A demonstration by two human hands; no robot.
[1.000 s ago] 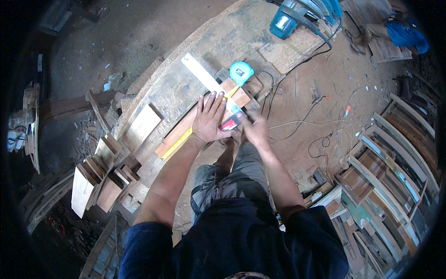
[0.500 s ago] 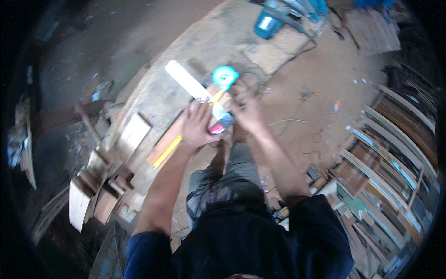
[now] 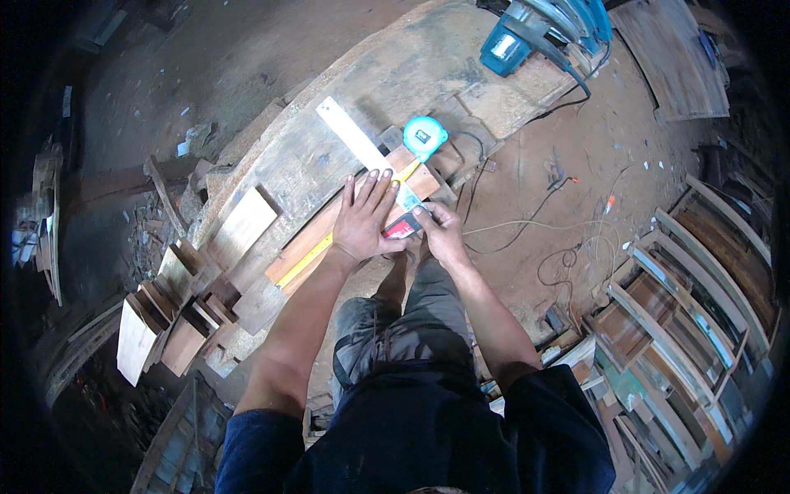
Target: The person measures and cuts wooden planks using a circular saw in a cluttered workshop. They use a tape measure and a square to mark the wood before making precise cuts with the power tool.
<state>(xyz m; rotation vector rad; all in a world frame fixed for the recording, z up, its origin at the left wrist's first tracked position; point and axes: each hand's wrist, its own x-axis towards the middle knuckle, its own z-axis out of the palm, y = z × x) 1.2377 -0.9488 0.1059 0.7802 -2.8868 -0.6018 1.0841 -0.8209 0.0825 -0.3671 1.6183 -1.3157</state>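
A wooden board (image 3: 309, 247) lies across the workbench, with a yellow tape measure blade (image 3: 304, 266) stretched along it. The turquoise tape measure case (image 3: 425, 137) rests at the board's far end. Across the board lies a try square (image 3: 350, 136) with a pale metal blade and a red and dark stock at the near edge. My left hand (image 3: 366, 218) is spread flat over the board, tape and square, thumb by the stock. Beside the stock, my right hand (image 3: 443, 235) has its fingers pinched at the board's edge; whatever they hold is hidden.
A teal circular saw (image 3: 527, 37) sits at the bench's far right, its cord trailing off the edge. Wood offcuts (image 3: 177, 309) are piled at the left end, near a pale plank (image 3: 241, 226). Wooden frames (image 3: 683, 317) are stacked on the right, with cables (image 3: 547, 226) on the ground.
My right hand has come nearer, from the board's far edge to beside the square's stock. My left hand stays flat on the board. The whole view has shifted slightly.
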